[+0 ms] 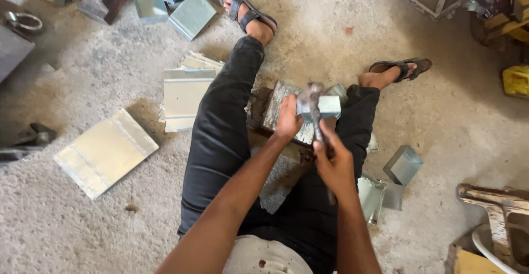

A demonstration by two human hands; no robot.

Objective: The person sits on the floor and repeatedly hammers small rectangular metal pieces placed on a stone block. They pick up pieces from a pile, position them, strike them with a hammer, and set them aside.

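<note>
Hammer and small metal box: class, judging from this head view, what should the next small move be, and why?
Probably bring the hammer down onto the small sheet-metal box. The right hand grips the handle with the head raised just over the box, while the left hand steadies it on the block.

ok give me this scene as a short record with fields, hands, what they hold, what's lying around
setting: person seated on a concrete floor, legs apart
left hand: holds a small folded sheet-metal piece on a metal block
right hand: closed around a hammer, its head over the piece
left of legs: flat sheet-metal panels
right of legs: small folded metal boxes
top of view: stack of folded metal parts
footwear: sandals
</note>
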